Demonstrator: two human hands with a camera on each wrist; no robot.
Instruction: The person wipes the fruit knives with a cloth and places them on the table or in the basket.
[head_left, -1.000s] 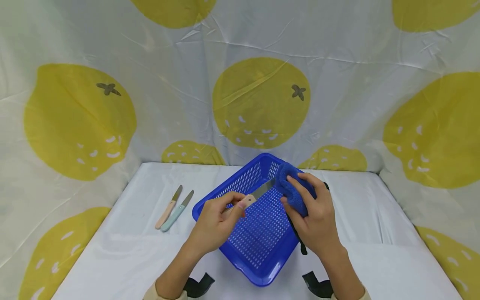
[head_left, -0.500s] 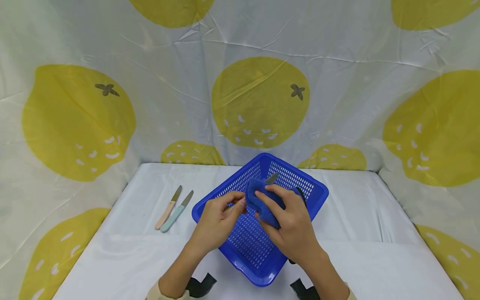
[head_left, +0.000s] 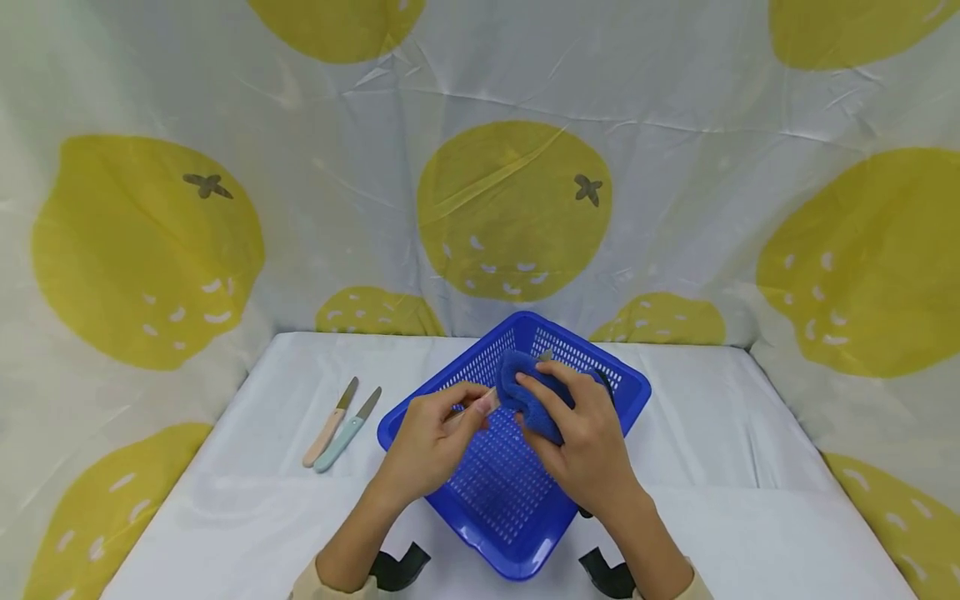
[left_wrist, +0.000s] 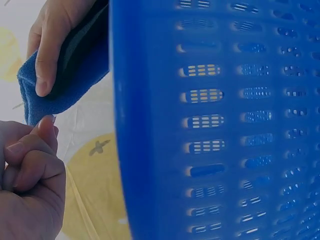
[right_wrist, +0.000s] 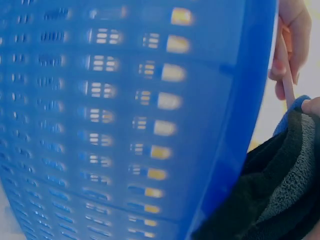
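Note:
My left hand (head_left: 431, 437) pinches the pale wooden handle of a knife (head_left: 491, 400) above the basket. A folded blue cloth (head_left: 536, 408) wraps the blade, and only the blade's tip shows past it. My right hand (head_left: 581, 437) grips that cloth round the blade, close to the handle. In the left wrist view the cloth (left_wrist: 37, 85) meets the left fingertips. The right wrist view shows the knife handle (right_wrist: 286, 75) running down into the cloth, with the cloth's dark strap side nearest.
Under both hands stands a blue perforated plastic basket (head_left: 517, 567). Left of it, on the white-covered table (head_left: 247, 517), lie a pink-handled knife (head_left: 330, 423) and a mint-handled knife (head_left: 348, 431). A lemon-print curtain (head_left: 675, 208) hangs behind.
The right hand has moved left with the cloth, from the blade's tip to near the handle, covering most of the blade. The left hand keeps its grip, nearly still.

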